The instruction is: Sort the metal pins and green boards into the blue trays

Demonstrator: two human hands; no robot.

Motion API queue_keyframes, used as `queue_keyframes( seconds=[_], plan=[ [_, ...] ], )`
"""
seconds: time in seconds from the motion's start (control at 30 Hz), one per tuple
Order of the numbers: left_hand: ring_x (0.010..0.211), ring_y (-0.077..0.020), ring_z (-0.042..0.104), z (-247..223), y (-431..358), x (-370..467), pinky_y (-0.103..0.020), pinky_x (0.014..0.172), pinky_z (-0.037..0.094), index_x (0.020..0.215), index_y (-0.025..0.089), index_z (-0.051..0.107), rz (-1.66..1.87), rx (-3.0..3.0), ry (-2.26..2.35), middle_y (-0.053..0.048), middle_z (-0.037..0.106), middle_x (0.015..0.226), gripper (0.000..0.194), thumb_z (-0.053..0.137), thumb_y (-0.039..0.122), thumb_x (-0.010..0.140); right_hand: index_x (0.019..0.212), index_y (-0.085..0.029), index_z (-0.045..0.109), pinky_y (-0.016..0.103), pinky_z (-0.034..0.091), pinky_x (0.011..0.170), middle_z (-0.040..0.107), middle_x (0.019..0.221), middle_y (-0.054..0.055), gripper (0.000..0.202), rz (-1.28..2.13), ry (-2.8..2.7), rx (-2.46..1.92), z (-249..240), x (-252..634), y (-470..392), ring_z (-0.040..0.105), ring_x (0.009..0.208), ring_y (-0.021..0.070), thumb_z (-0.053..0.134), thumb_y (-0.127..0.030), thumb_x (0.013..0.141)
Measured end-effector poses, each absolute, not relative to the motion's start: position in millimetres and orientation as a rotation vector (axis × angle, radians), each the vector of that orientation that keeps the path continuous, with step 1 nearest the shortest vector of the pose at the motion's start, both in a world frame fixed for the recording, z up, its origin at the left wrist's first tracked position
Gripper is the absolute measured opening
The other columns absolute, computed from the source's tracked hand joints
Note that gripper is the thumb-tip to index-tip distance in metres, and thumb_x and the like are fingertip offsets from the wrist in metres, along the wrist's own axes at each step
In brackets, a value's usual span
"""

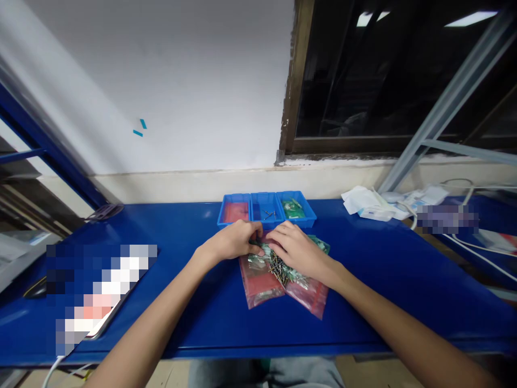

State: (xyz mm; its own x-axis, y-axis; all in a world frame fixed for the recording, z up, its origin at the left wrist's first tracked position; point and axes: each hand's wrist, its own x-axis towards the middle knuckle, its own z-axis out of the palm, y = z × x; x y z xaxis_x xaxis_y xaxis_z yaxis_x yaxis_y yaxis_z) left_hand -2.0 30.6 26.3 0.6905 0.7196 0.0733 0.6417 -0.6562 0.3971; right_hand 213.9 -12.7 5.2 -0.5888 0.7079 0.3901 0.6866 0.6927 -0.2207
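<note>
My left hand (238, 240) is closed, thumb and fingertips gripping a small greenish plastic bag (258, 258). Beside it, palm down, my right hand (299, 250) has its fingers bent inward; whatever they hold is hidden beneath them. Loose screws (279, 269) lie in a heap between and below both hands. Under the heap, a red-tinted plastic bag (262, 285) spreads to the left and a second pink plastic bag (317, 302) to the right. More green plastic packaging (321, 243) shows past my right hand.
A blue three-compartment tray (263, 222) stands behind my hands, holding red plastic, a few screws (269, 214) and a green bag (293, 209). A blurred flat device (105, 302) lies left on the blue table (194, 328). White packaging (367, 203) and cables (480, 253) are at right.
</note>
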Motion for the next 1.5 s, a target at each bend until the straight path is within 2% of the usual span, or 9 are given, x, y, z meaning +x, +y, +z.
queue_keyframes(
  seconds=[0.1, 0.3, 0.63, 0.83, 0.93, 1.07, 1.23, 1.37, 1.5],
  plan=[
    [0.065, -0.0143, 0.059, 21.9, 33.8, -3.1, -0.024, 0.055, 0.036, 0.095, 0.018, 0.063, 0.366, 2.533, 1.038, 0.0, 0.065, 0.076, 0.027, 0.075, 0.033, 0.076, 0.104, -0.02, 0.068, 0.041, 0.044, 0.089, 0.067, 0.095, 0.008, 0.019, 0.05, -2.439, -1.071, 3.5, 216.2, -8.6, 0.055, 0.098, 0.0246, 0.049, -0.022, 0.099],
    [0.063, -0.013, 0.059, 20.4, 37.8, -5.2, -0.022, 0.055, 0.038, 0.095, 0.017, 0.066, 0.441, 2.484, 0.955, -0.001, 0.066, 0.074, 0.02, 0.069, 0.026, 0.077, 0.123, -0.024, 0.062, 0.04, 0.045, 0.092, 0.068, 0.108, 0.007, 0.029, 0.144, -2.42, -1.047, 6.2, 217.9, -8.0, 0.057, 0.104, 0.0238, 0.047, -0.019, 0.099],
    [0.069, -0.0121, 0.059, 29.9, 45.7, -15.3, -0.022, 0.059, 0.044, 0.094, 0.015, 0.061, 0.569, 2.055, 0.736, -0.003, 0.066, 0.079, 0.018, 0.066, 0.027, 0.081, 0.118, -0.022, 0.064, 0.039, 0.047, 0.092, 0.069, 0.109, 0.006, 0.034, 0.182, -2.412, -1.028, 6.8, 218.2, -6.9, 0.059, 0.103, 0.0228, 0.048, -0.008, 0.092],
    [0.059, -0.0089, 0.046, 38.7, 41.3, -18.1, -0.022, 0.054, 0.035, 0.089, 0.019, 0.055, 0.717, 1.909, 0.766, 0.002, 0.054, 0.07, 0.018, 0.065, 0.033, 0.084, 0.141, -0.025, 0.046, 0.045, 0.044, 0.103, 0.06, 0.126, 0.009, 0.055, 0.031, -2.358, -0.988, 8.0, 214.4, -13.3, 0.055, 0.117, 0.0256, 0.049, -0.008, 0.09],
    [0.057, -0.0087, 0.044, 34.7, 40.3, -15.3, -0.023, 0.052, 0.034, 0.09, 0.02, 0.053, 0.782, 1.858, 0.77, 0.002, 0.051, 0.07, 0.018, 0.063, 0.035, 0.086, 0.142, -0.025, 0.046, 0.042, 0.047, 0.101, 0.054, 0.13, 0.01, 0.053, 0.018, -2.312, -0.939, 6.2, 212.3, -16.6, 0.056, 0.117, 0.0244, 0.046, -0.008, 0.091],
    [0.054, -0.0066, 0.042, 24.9, 41.7, -7.6, -0.02, 0.05, 0.032, 0.096, 0.019, 0.055, 0.862, 1.722, 0.751, 0.002, 0.05, 0.07, 0.021, 0.067, 0.032, 0.085, 0.124, -0.022, 0.059, 0.04, 0.052, 0.093, 0.053, 0.123, 0.011, 0.034, -0.009, -2.22, -0.842, -0.2, 212.1, -14.2, 0.058, 0.112, 0.0235, 0.047, -0.01, 0.093],
    [0.057, -0.0079, 0.052, 21.4, 38.3, -0.9, -0.021, 0.052, 0.039, 0.094, 0.016, 0.06, 0.874, 1.681, 0.766, 0.0, 0.058, 0.075, 0.02, 0.068, 0.03, 0.083, 0.107, -0.021, 0.066, 0.037, 0.052, 0.088, 0.058, 0.115, 0.011, 0.017, -0.008, -2.074, -0.836, -2.5, 212.4, -12.4, 0.06, 0.108, 0.0234, 0.053, -0.018, 0.096],
    [0.063, -0.0137, 0.062, 22.0, 28.9, 2.9, -0.026, 0.059, 0.049, 0.093, 0.015, 0.059, 0.944, 1.735, 0.817, -0.003, 0.062, 0.072, 0.019, 0.064, 0.031, 0.084, 0.1, -0.02, 0.067, 0.032, 0.051, 0.08, 0.066, 0.089, 0.004, 0.013, 0.071, -1.974, -0.892, 3.2, 209.8, -18.6, 0.064, 0.083, 0.0185, 0.055, -0.023, 0.097],
    [0.063, -0.0116, 0.058, 17.8, 9.2, 4.5, -0.024, 0.058, 0.045, 0.097, 0.017, 0.055, 1.29, 1.819, 0.907, 0.0, 0.058, 0.071, 0.014, 0.06, 0.026, 0.087, 0.097, -0.02, 0.068, 0.027, 0.047, 0.063, 0.065, 0.073, 0.0, 0.012, 0.129, -1.883, -0.987, 8.4, 206.0, -24.0, 0.056, 0.06, 0.0136, 0.06, -0.027, 0.094]
  ],
)
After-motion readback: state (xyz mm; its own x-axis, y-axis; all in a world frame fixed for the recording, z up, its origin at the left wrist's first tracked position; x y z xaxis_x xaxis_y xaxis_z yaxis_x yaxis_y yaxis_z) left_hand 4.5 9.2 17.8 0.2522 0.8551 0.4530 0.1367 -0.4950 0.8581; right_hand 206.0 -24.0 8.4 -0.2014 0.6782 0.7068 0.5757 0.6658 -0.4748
